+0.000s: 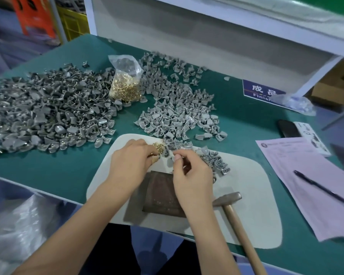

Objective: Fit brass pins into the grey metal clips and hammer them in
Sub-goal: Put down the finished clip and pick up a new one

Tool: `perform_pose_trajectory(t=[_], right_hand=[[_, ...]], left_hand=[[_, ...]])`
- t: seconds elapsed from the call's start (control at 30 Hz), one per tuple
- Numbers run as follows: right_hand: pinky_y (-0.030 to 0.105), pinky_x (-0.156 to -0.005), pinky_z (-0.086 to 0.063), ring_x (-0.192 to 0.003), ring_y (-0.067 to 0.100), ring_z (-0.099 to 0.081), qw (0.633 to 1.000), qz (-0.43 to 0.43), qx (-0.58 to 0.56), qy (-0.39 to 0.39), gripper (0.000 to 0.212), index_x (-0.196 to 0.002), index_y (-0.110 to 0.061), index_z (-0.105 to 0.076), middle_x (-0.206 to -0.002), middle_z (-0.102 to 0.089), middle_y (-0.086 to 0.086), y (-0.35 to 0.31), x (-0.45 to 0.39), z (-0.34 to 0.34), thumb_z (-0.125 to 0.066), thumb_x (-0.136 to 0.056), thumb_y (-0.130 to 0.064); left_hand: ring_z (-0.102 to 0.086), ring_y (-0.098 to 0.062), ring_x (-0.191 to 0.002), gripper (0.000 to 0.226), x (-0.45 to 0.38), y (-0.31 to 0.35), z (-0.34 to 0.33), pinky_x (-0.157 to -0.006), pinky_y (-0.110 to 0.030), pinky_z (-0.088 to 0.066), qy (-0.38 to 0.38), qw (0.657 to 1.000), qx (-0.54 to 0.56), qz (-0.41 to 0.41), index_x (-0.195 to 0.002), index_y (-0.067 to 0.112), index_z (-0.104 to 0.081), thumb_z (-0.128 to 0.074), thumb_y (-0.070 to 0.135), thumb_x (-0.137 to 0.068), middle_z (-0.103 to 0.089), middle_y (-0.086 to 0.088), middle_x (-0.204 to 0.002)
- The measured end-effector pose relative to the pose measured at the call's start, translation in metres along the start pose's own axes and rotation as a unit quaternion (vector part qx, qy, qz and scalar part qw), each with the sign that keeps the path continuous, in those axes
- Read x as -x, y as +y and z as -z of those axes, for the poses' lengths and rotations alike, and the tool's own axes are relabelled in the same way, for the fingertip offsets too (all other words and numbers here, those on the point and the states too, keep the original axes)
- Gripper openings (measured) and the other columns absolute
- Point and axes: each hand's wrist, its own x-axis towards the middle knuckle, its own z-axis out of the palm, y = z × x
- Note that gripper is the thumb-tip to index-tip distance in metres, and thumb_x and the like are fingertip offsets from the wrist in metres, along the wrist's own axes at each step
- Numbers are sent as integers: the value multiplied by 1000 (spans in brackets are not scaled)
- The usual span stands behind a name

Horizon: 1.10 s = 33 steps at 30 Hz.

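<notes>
Left hand (131, 155) palm-down, grip pinching brass pins (158, 147), right hand (191, 171) raised, grip clamped on grey clip (172, 158)

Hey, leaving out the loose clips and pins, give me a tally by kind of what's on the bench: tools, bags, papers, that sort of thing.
Hammer: 1
Metal block: 1
Bag of brass pins: 1
Pen: 1
Pink paper sheet: 1
Blue sign: 1
White work mat: 1
Total: 7
The clips and pins are too many to count.

table (72, 171) teal | clips (48, 114) grey | pins (125, 90) brass-gold | paper (310, 181) pale lilac
</notes>
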Motion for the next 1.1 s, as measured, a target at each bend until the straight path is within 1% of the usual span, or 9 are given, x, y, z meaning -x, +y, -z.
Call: perform_pose_trajectory(t=[0.27, 0.33, 0.43, 0.57, 0.67, 0.8, 0.93, 1.0, 1.1], right_hand=[[31, -83, -54, -88, 2, -64, 1000, -3, -16, -4, 15, -104, -28, -73, -92, -71, -16, -1, 0, 1, -59, -99, -23], [33, -84, -54, -89, 2, -64, 1000, -3, -14, -4, 15, -104, -29, -73, -93, -71, -17, -1, 0, 0, -59, -98, -25], [35, -83, -55, -89, 2, -64, 1000, 1, -27, -16, 13, -104, -32, -72, -94, -71, -19, 0, 0, 1, -61, -97, -29], [27, -81, -53, -91, 6, -67, 995, 37, -72, -56, 13, -105, -36, -72, -93, -70, -20, 1, 3, 5, -71, -93, -36], [20, -85, -52, -97, 10, -70, 986, 59, -135, -72, 14, -103, -31, -77, -95, -74, -18, 1, 3, 8, -78, -90, -25], [16, -81, -51, -93, 9, -72, 983, 49, -167, -59, 16, -99, -30, -80, -92, -76, -18, 3, 2, 9, -80, -88, -19], [16, -76, -50, -87, 10, -70, 981, 35, -184, -43, 16, -98, -30, -80, -90, -76, -14, 6, 0, 10, -79, -88, -17], [27, -75, -55, -86, 15, -71, 979, 20, -201, -28, 11, -96, -32, -78, -90, -76, -11, 7, 0, 9, -77, -90, -23], [41, -62, -53, -72, 15, -67, 972, -17, -231, 42, 2, -94, -32, -69, -86, -70, -7, 9, -1, 8, -68, -94, -31]], left_hand=[[-48, -17, -108, 14, -2, 3, 3, -76, -38, -48, -43, 998, -15, -49, -103, 21, -60, -52, 33, -101, -52, 3, -105], [-47, -16, -95, 19, 2, 1, 7, -75, -37, -44, -35, 996, 82, -32, -94, 15, -53, -43, 27, -104, -51, -1, -97], [-49, -16, -84, 31, 5, -5, 21, -76, -26, -40, -14, 958, 286, 25, -89, 5, -54, -36, 24, -107, -55, -11, -88], [-55, 5, -75, 26, 19, 2, 36, -67, -9, -38, -48, 927, 372, 10, -89, 23, -63, -45, 33, -105, -63, 20, -82], [-56, 0, -72, 21, 27, 12, 37, -64, -13, -40, -51, 925, 375, -27, -85, 28, -67, -54, 38, -98, -65, 19, -80], [-59, -31, -76, 27, 23, 17, 36, -70, -41, -45, -62, 910, 411, -9, -84, 22, -73, -59, 42, -94, -69, -13, -84], [-55, -20, -66, 30, 15, 19, 35, -62, -32, -42, -74, 908, 411, -21, -76, 32, -74, -59, 52, -92, -71, -6, -78], [-59, -16, -67, 36, 11, 18, 34, -65, -30, -46, -79, 916, 393, -18, -78, 36, -75, -56, 64, -91, -72, 4, -77], [-65, -6, -82, 26, -4, 13, 25, -77, -34, -52, -52, 950, 309, -14, -90, 31, -76, -58, 48, -98, -72, 14, -87]])
